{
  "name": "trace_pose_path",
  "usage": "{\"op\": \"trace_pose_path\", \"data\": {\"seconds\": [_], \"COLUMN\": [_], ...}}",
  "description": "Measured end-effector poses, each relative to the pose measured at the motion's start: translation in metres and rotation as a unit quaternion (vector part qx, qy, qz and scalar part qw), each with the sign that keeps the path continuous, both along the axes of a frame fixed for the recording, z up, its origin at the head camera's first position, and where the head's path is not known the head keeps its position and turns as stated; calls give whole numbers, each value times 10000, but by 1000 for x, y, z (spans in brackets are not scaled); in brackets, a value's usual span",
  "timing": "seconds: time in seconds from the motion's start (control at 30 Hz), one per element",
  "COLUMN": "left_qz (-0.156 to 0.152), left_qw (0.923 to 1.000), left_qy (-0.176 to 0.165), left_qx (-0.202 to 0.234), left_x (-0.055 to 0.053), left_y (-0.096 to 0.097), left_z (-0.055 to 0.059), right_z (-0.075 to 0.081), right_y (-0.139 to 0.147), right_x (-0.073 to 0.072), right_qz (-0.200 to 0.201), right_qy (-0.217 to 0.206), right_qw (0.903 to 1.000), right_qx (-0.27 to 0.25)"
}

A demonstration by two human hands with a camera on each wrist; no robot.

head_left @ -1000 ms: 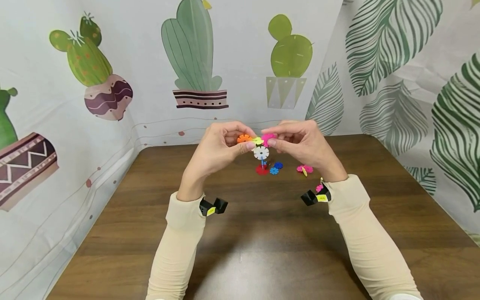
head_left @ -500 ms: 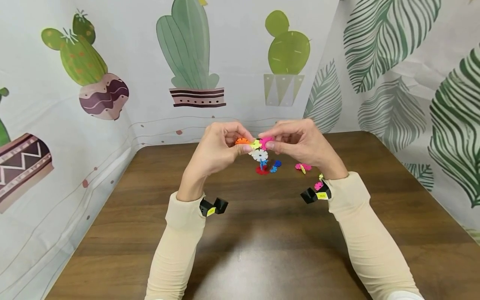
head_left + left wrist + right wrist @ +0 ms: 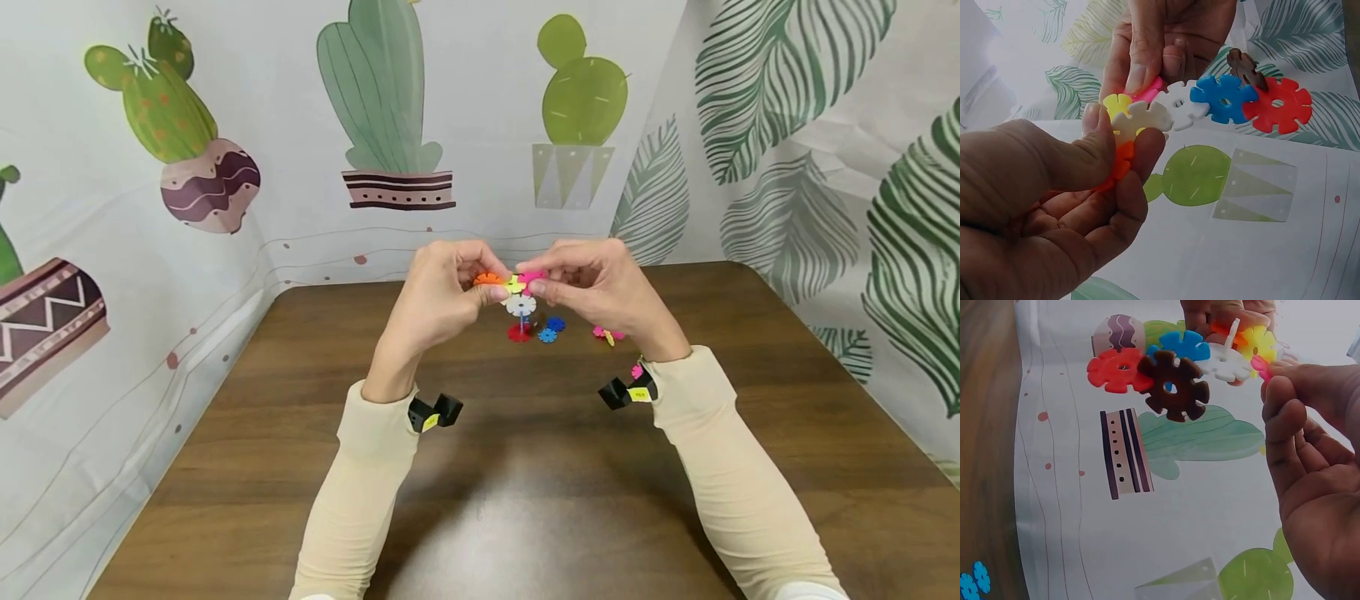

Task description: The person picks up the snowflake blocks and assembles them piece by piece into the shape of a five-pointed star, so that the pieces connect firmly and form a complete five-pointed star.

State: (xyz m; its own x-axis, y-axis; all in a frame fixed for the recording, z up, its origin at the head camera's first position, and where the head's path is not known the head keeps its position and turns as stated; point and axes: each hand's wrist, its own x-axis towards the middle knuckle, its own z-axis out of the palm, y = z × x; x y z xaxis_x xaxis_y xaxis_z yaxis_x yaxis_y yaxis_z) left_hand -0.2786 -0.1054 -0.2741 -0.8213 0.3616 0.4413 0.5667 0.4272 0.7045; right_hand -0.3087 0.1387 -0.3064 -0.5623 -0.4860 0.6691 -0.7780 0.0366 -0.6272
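Observation:
Both hands hold up a joined chain of notched plastic flower discs above the far part of the table. My left hand (image 3: pixel 438 292) pinches the orange disc (image 3: pixel 1124 164) between thumb and fingers, its thumb tip right at the yellow disc (image 3: pixel 1257 344). From the other side, my right hand (image 3: pixel 592 279) pinches the pink disc (image 3: pixel 1262 367), which meets the yellow one. Two white discs (image 3: pixel 1182 105), a blue disc (image 3: pixel 1224 99), a red disc (image 3: pixel 1279 105) and a brown disc (image 3: pixel 1172 386) hang from this joint. Fingers partly cover the orange and pink discs.
Loose blue discs (image 3: pixel 547 335) lie on the wooden table (image 3: pixel 487 467) beyond the hands. Right of them is a pink and yellow joined piece (image 3: pixel 609 334), with another pink piece (image 3: pixel 637 371) partly behind the right wrist. A cactus-print cloth (image 3: pixel 480 108) hangs behind the table.
My right fingertips have shifted slightly left over the pink disc, closer to the left hand. The hanging chain has tilted a little; both hands keep their grips.

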Motion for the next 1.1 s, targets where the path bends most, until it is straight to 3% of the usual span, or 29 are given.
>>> {"op": "trace_pose_path", "data": {"seconds": [0.2,0.3,0.47,0.6,0.8,1.1], "left_qz": [-271,-364,-261,-380,-698,-466], "left_qw": [9974,9950,9939,9936,9921,9951], "left_qy": [-332,-454,-525,-569,-851,-794], "left_qx": [573,811,936,901,597,355], "left_x": [-4,-5,-5,-5,-5,-4], "left_y": [-1,-1,-2,-2,-5,-1], "left_z": [1,2,1,1,0,-2], "right_z": [4,8,12,10,7,6], "right_y": [-1,1,10,14,14,10], "right_x": [1,6,7,3,1,2], "right_qz": [-87,-400,-855,-717,-587,-753], "right_qy": [-244,-562,-913,-708,-442,-489], "right_qw": [9992,9971,9921,9947,9972,9943], "right_qx": [-307,-306,-34,207,148,582]}}
